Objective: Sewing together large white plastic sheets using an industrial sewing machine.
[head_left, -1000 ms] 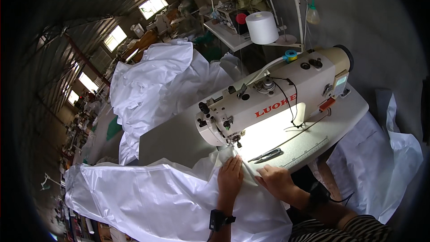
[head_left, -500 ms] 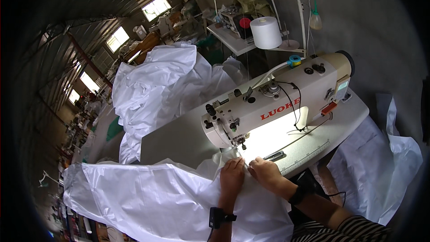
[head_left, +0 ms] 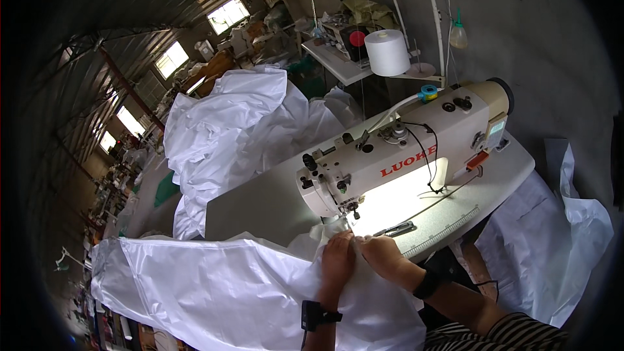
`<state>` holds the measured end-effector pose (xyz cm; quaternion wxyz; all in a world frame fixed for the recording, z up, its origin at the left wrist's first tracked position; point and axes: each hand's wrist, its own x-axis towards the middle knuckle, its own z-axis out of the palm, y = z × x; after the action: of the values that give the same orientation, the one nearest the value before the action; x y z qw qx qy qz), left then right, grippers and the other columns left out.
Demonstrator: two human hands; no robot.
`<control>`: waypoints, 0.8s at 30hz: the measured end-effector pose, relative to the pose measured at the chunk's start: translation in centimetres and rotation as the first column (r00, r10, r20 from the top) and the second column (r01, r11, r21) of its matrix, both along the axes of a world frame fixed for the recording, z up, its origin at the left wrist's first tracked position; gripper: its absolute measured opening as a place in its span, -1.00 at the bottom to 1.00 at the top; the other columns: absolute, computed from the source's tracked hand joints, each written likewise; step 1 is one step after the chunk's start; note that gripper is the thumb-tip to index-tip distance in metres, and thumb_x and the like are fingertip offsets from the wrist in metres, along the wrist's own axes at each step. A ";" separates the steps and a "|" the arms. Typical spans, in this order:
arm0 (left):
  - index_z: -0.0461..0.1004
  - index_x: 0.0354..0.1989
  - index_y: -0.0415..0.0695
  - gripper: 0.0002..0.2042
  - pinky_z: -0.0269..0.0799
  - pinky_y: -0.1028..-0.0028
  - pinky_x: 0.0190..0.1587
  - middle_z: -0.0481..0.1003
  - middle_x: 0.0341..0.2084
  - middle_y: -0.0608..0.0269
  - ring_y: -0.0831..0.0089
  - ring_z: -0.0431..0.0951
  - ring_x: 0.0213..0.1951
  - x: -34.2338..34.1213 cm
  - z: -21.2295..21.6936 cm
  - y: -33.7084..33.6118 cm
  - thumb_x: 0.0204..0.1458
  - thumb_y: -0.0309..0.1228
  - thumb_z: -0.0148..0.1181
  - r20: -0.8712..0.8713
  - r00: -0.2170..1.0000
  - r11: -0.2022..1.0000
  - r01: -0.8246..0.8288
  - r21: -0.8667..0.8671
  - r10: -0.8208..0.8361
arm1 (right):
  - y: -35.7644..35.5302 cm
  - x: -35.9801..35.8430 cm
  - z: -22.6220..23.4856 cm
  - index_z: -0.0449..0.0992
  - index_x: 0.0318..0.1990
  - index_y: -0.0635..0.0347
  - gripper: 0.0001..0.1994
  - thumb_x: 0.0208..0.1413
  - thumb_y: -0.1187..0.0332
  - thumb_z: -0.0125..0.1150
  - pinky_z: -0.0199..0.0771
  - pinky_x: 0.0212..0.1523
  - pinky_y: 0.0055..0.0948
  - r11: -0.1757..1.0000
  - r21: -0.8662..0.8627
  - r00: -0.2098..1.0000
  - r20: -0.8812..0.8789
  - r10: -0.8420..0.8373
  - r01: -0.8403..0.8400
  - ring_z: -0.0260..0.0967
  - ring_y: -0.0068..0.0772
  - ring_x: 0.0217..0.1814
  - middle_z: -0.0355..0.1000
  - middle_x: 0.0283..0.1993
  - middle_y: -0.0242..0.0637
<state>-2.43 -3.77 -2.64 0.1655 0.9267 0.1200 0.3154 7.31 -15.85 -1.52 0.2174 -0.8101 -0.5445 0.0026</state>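
Note:
A wide sheet of shiny white fabric (head_left: 214,279) drapes over the front of the sewing table and runs up under the needle area of a white sewing machine (head_left: 416,156). Just in front of the presser foot, my left hand (head_left: 338,257) has its fingers curled down onto the fabric. Close beside it on the right, my right hand (head_left: 383,255) pinches the fabric's edge between thumb and fingers. Thread snips (head_left: 395,229) lie on the lit machine bed above my right hand, apart from it. The needle tip is hard to make out.
A big heap of white fabric (head_left: 227,117) lies beyond the table at left. More white cloth (head_left: 526,240) hangs at the right. Behind the machine stands a white thread cone (head_left: 387,52). A ruler strip (head_left: 445,231) runs along the table's front edge.
My right hand has drawn slightly left and down, with its fingertips closer to my left hand. The left hand stays nearly in place on the fabric. The view has shifted a little.

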 end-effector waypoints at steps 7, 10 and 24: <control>0.53 -0.02 -0.21 -0.69 0.41 0.25 0.10 0.49 0.06 0.17 0.22 0.48 0.08 0.1 0.0 0.9 0.08 -0.42 0.06 -0.220 0.973 0.982 -0.032 0.186 0.073 | 0.3 -1.2 -1.7 0.46 0.03 0.23 -0.67 0.08 0.42 0.07 0.47 -0.57 -0.52 0.988 -0.152 0.931 0.361 0.053 0.003 0.51 -0.52 -0.50 0.51 -0.47 -0.45; 0.52 0.01 -0.19 -0.65 0.41 0.25 0.09 0.50 0.04 0.17 0.23 0.46 0.10 -0.3 0.0 1.3 0.05 -0.43 0.05 -0.205 0.978 0.979 0.008 0.202 0.034 | -0.4 -1.8 -2.0 0.36 0.21 0.27 -0.54 0.12 0.40 0.03 0.39 -0.64 -0.53 0.971 -0.238 0.930 0.360 0.067 0.023 0.46 -0.57 -0.58 0.48 -0.53 -0.51; 0.53 -0.03 -0.15 -0.71 0.27 0.22 0.22 0.46 0.05 0.09 0.18 0.43 0.13 -0.5 3.0 3.6 0.07 -0.42 0.08 -0.278 0.960 0.978 0.037 0.206 0.022 | 2.8 -0.8 -1.6 0.35 0.24 0.28 -0.52 0.13 0.39 0.00 0.28 -0.76 -0.48 0.973 -0.215 0.915 0.404 0.008 0.087 0.40 -0.54 -0.69 0.44 -0.63 -0.53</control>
<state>-2.93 -0.13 0.37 0.0498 0.9745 0.1049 0.1919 6.49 -13.10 -3.09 0.0062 -0.8237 -0.5570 -0.1057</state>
